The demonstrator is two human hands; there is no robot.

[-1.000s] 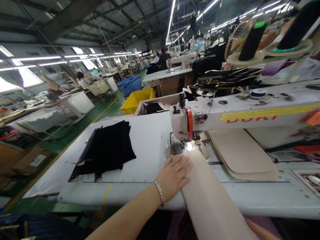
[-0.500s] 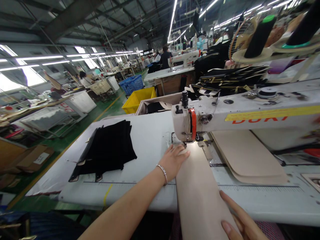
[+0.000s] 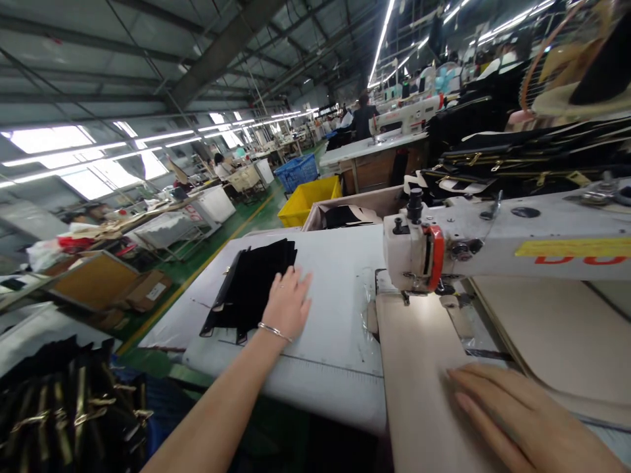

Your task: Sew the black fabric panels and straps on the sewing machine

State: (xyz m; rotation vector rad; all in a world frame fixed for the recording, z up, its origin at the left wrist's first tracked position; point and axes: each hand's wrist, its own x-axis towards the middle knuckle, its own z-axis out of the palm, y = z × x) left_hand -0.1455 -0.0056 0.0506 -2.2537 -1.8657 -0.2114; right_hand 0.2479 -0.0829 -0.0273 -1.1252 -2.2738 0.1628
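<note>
My left hand (image 3: 287, 303), with a bracelet at the wrist, lies flat with fingers spread on the right edge of a stack of black fabric pieces (image 3: 251, 286) on the white sewing table (image 3: 335, 348). My right hand (image 3: 513, 410) rests palm down on a long beige panel (image 3: 414, 355) that runs from the table's front edge up under the head of the white sewing machine (image 3: 493, 240). Neither hand grips anything.
A pile of beige panels (image 3: 557, 335) lies under the machine arm at right. Black pieces with gold fittings (image 3: 64, 401) sit at lower left. A yellow bin (image 3: 308, 197), a blue crate (image 3: 296, 172), other sewing stations and people stand beyond the table.
My left hand left the beige panel near the needle and moved left onto the black stack. My right hand slid up onto the panel. The view swung left.
</note>
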